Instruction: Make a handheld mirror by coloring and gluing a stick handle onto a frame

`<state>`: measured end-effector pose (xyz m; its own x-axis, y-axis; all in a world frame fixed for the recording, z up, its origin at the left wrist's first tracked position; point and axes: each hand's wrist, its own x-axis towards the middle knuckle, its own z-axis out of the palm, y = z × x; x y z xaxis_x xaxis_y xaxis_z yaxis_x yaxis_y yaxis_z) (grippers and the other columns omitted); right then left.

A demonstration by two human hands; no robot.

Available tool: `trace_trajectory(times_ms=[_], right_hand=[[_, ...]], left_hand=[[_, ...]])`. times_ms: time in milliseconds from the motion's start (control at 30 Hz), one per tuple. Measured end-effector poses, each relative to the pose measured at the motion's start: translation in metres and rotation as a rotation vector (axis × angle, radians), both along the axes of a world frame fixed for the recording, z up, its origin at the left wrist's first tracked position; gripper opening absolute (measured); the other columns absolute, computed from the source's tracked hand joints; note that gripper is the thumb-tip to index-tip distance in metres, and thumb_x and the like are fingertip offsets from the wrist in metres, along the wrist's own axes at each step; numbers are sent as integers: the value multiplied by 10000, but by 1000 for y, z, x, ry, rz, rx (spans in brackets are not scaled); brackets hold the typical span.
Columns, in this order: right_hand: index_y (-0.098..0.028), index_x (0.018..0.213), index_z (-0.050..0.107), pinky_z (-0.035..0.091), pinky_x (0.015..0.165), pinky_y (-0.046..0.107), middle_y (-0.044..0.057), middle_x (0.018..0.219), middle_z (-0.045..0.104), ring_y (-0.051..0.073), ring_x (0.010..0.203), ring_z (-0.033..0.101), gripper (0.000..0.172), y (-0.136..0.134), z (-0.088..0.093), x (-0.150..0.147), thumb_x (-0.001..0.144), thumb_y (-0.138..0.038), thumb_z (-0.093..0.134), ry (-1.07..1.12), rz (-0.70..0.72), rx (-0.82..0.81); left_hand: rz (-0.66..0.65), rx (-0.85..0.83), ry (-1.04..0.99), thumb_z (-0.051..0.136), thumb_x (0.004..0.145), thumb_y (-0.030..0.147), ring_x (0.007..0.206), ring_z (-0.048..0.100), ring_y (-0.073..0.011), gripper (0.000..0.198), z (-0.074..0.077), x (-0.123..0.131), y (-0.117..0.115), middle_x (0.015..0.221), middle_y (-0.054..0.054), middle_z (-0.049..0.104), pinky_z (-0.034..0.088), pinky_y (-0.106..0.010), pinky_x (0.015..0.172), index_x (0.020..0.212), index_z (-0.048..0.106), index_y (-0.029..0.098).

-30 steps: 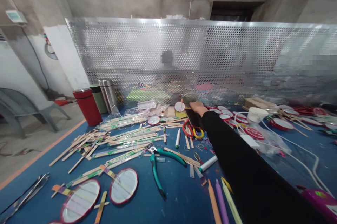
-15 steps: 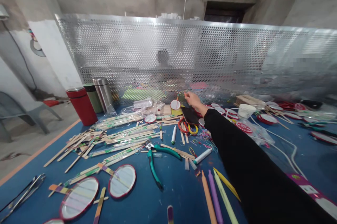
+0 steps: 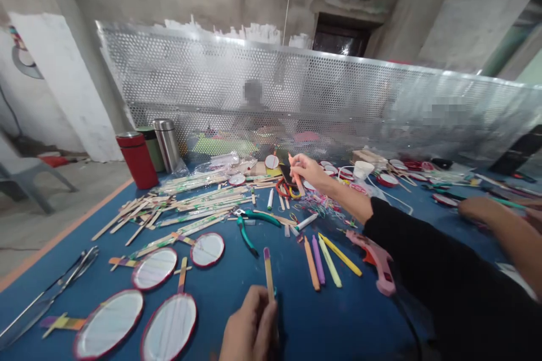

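Note:
My left hand (image 3: pixel 249 327) is closed round a wooden craft stick (image 3: pixel 268 270) at the near edge, its upper end coloured purple and yellow. Farther out, above the middle of the table, my right hand (image 3: pixel 309 172) pinches an orange marker (image 3: pixel 296 179), held roughly upright. Beneath that hand lie red and yellow rings and a tangle of small coloured bands (image 3: pixel 317 203). Between the hands are teal-handled pliers (image 3: pixel 245 228) and a row of coloured markers (image 3: pixel 324 262). Round white paddles with red rims and stick handles (image 3: pixel 154 269) lie to the left.
Wooden sticks (image 3: pixel 139 211), some in wrappers, cover the left middle. Flasks (image 3: pixel 138 160) stand behind them. A pink glue gun (image 3: pixel 376 265) with its cord lies beneath my right arm. Another person's hand (image 3: pixel 483 211) is at the right. A perforated metal screen (image 3: pixel 203 78) runs along the back.
My right hand has drawn back toward me with the orange marker. My left hand with the stick has come into view. The view has shifted, showing more of the near table.

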<state>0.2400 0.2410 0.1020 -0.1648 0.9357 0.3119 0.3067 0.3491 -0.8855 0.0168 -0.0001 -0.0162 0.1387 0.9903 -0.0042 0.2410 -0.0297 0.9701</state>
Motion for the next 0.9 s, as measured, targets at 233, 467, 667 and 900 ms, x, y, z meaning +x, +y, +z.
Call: trace_trajectory(times_ms=[233, 467, 667, 900], right_hand=[[-207, 1002, 588, 550, 651, 305, 34, 829, 731, 173, 760, 692, 217, -143, 2, -30, 807, -269, 514, 268, 89, -59], [-248, 1044, 592, 497, 559, 284, 12, 826, 696, 124, 579, 564, 144, -242, -63, -59, 910, -269, 542, 385, -189, 345], [-240, 975, 661, 507, 545, 265, 15, 793, 663, 142, 626, 613, 146, -257, -103, -82, 914, -238, 529, 231, -334, 395], [-211, 870, 628, 562, 572, 284, 18, 706, 709, 170, 611, 688, 38, -261, -105, -89, 871, -240, 603, 126, -481, 376]], left_hand=[[-23, -7, -27, 423, 889, 395, 421, 516, -104, 207, 18, 2, -4, 505, 72, 527, 391, -186, 458, 773, 451, 225], [-85, 70, 175, 385, 905, 306, 482, 543, -117, 142, 15, 3, -6, 559, 62, 578, 404, -204, 540, 803, 452, 234], [-49, 121, 340, 384, 904, 249, 612, 595, -143, 131, 23, 5, -15, 655, 25, 629, 417, -224, 626, 855, 504, 229], [-37, 135, 386, 344, 940, 301, 603, 588, -147, 219, 21, 6, -20, 685, 10, 626, 393, -220, 589, 938, 548, 222]])
